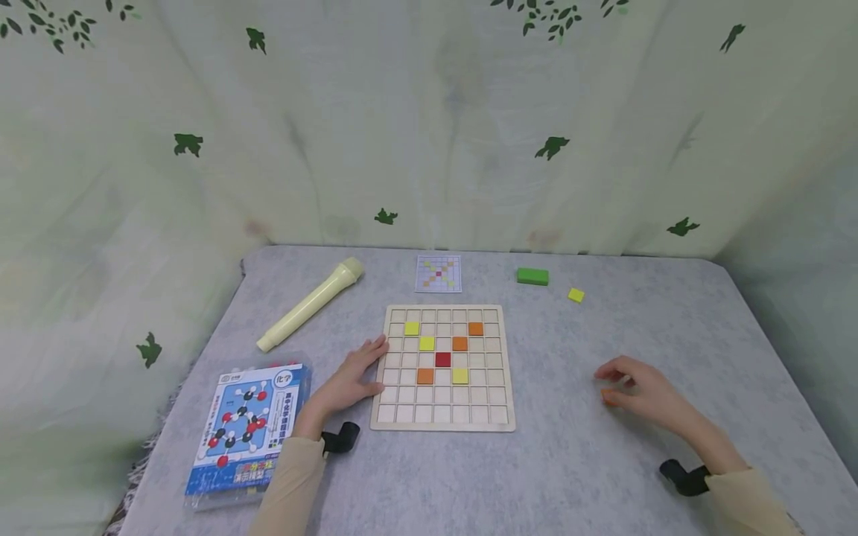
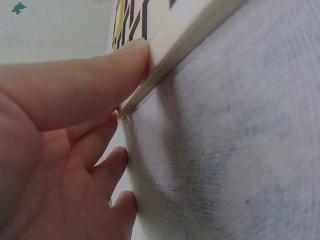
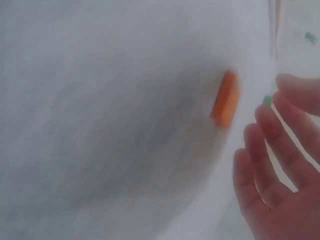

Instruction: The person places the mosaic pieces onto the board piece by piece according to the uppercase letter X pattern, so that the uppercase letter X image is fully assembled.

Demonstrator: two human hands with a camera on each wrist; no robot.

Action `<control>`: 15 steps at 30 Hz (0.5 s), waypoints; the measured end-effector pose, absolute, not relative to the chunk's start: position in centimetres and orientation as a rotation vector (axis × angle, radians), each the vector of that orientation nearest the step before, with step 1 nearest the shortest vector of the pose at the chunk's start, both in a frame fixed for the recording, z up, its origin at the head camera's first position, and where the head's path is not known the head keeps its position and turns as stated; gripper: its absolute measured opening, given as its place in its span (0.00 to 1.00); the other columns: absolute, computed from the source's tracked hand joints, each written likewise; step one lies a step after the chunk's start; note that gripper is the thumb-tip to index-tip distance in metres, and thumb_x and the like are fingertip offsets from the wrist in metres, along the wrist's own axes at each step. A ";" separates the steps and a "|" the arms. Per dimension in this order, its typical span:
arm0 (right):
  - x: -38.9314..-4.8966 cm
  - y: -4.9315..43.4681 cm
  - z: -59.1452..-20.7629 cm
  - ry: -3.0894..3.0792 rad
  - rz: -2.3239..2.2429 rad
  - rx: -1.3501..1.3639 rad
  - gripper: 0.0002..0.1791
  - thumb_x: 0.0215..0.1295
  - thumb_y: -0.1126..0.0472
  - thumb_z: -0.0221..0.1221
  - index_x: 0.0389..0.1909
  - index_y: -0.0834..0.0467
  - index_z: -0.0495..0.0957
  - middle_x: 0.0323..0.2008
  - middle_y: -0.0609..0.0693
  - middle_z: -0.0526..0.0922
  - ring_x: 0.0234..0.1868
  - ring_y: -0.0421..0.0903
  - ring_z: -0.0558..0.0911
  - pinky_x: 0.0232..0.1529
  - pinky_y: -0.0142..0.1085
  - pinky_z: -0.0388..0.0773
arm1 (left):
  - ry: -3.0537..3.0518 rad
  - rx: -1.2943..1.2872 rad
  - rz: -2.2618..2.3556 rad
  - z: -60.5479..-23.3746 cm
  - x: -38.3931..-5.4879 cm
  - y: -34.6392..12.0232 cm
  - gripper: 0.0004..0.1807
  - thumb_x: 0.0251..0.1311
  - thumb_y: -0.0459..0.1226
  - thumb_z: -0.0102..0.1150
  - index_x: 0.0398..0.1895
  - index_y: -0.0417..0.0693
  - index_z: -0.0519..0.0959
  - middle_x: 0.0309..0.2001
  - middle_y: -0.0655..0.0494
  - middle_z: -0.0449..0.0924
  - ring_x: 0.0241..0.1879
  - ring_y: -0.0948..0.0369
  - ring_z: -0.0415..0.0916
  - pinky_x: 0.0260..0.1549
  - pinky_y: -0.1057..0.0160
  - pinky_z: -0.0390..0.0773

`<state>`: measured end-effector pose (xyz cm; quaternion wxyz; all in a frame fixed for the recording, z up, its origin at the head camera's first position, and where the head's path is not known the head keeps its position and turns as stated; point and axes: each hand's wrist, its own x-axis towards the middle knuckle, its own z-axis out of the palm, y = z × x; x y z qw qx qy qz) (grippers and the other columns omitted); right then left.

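A square wooden grid board (image 1: 443, 423) lies flat, with a red tile (image 1: 443, 359) mid-grid and several yellow and orange tiles set diagonally around it. My left hand (image 1: 348, 378) rests at the board's left edge, fingers extended; in the left wrist view the thumb (image 2: 100, 85) touches the board's side. Off to the right, my right hand (image 1: 646, 394) is over an orange tile (image 3: 226, 100), which lies on the cloth apart from the loosely bent fingers in the right wrist view. Behind the board lies a printed pattern card (image 1: 422, 283) showing a coloured cross.
A green block (image 1: 532, 277) and a loose yellow tile (image 1: 576, 295) lie at the back right. At the left are a pale yellow microphone-shaped tube (image 1: 308, 307) and a boxed molecule model set (image 1: 244, 424). A curtain (image 1: 429, 134) hangs behind the table.
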<state>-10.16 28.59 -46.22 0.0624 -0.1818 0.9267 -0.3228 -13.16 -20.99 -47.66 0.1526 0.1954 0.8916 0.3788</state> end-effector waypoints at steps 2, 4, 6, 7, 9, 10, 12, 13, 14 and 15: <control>-9.8 29.5 -46.5 2.802 -0.906 -0.547 0.15 0.52 0.69 0.68 0.42 0.58 0.79 0.39 0.45 0.80 0.39 0.47 0.77 0.38 0.41 0.77 | 2.558 0.557 1.088 -47.6 -13.1 -21.0 0.38 0.60 0.27 0.57 0.71 0.31 0.53 0.74 0.40 0.43 0.72 0.42 0.34 0.67 0.42 0.34; -9.6 30.0 -46.8 2.799 -0.840 -0.540 0.16 0.49 0.70 0.68 0.41 0.58 0.79 0.39 0.44 0.78 0.39 0.46 0.77 0.39 0.42 0.77 | 2.560 0.552 1.088 -47.6 -13.1 -21.0 0.38 0.59 0.27 0.57 0.71 0.31 0.53 0.74 0.40 0.43 0.72 0.42 0.34 0.67 0.42 0.34; -9.6 30.1 -47.0 2.800 -0.789 -0.532 0.17 0.48 0.71 0.68 0.41 0.58 0.79 0.38 0.44 0.78 0.39 0.45 0.76 0.39 0.43 0.77 | 2.557 0.551 1.090 -47.6 -13.1 -21.0 0.38 0.59 0.27 0.57 0.72 0.31 0.53 0.74 0.40 0.43 0.73 0.42 0.34 0.67 0.42 0.34; -9.6 30.0 -47.1 2.800 -0.776 -0.522 0.17 0.48 0.72 0.67 0.40 0.58 0.79 0.38 0.44 0.78 0.39 0.45 0.76 0.40 0.43 0.77 | 2.555 0.553 1.092 -47.6 -13.1 -21.0 0.38 0.59 0.27 0.57 0.71 0.31 0.53 0.74 0.40 0.43 0.73 0.42 0.34 0.67 0.42 0.34; -9.7 29.8 -47.2 2.812 -0.776 -0.517 0.17 0.48 0.73 0.67 0.39 0.57 0.79 0.37 0.44 0.78 0.38 0.44 0.76 0.39 0.42 0.77 | 2.555 0.559 1.094 -47.7 -13.2 -21.0 0.38 0.59 0.27 0.57 0.71 0.31 0.53 0.74 0.40 0.43 0.72 0.42 0.34 0.67 0.41 0.34; -9.8 29.6 -47.2 2.816 -0.782 -0.527 0.16 0.48 0.73 0.67 0.39 0.57 0.79 0.37 0.44 0.78 0.38 0.44 0.76 0.39 0.41 0.77 | 2.557 0.563 1.094 -47.7 -13.2 -21.0 0.38 0.59 0.27 0.58 0.71 0.31 0.53 0.74 0.40 0.43 0.72 0.42 0.35 0.67 0.41 0.34; -10.1 29.0 -47.3 2.830 -0.800 -0.560 0.16 0.49 0.73 0.66 0.39 0.56 0.79 0.37 0.43 0.78 0.37 0.42 0.76 0.38 0.39 0.78 | 2.564 0.570 1.090 -47.9 -13.3 -21.0 0.38 0.59 0.27 0.58 0.71 0.30 0.54 0.74 0.40 0.44 0.72 0.42 0.35 0.67 0.40 0.35; -10.3 28.6 -47.3 2.836 -0.809 -0.578 0.16 0.49 0.73 0.66 0.39 0.56 0.78 0.37 0.43 0.78 0.37 0.42 0.76 0.38 0.38 0.77 | 2.568 0.571 1.088 -47.9 -13.3 -21.0 0.38 0.59 0.27 0.58 0.71 0.30 0.54 0.74 0.40 0.44 0.72 0.42 0.36 0.67 0.40 0.35; -10.5 28.1 -47.3 2.841 -0.818 -0.599 0.16 0.49 0.73 0.66 0.39 0.56 0.78 0.37 0.42 0.77 0.37 0.41 0.76 0.37 0.37 0.77 | 2.573 0.570 1.084 -48.0 -13.3 -21.0 0.38 0.59 0.27 0.58 0.71 0.30 0.54 0.74 0.40 0.44 0.72 0.42 0.36 0.67 0.40 0.35; -10.7 27.6 -47.2 2.835 -0.830 -0.625 0.16 0.50 0.73 0.65 0.39 0.56 0.78 0.37 0.42 0.77 0.37 0.41 0.75 0.37 0.37 0.77 | 2.577 0.567 1.079 -48.0 -13.3 -21.0 0.38 0.59 0.27 0.59 0.71 0.30 0.54 0.74 0.40 0.45 0.72 0.42 0.36 0.67 0.40 0.35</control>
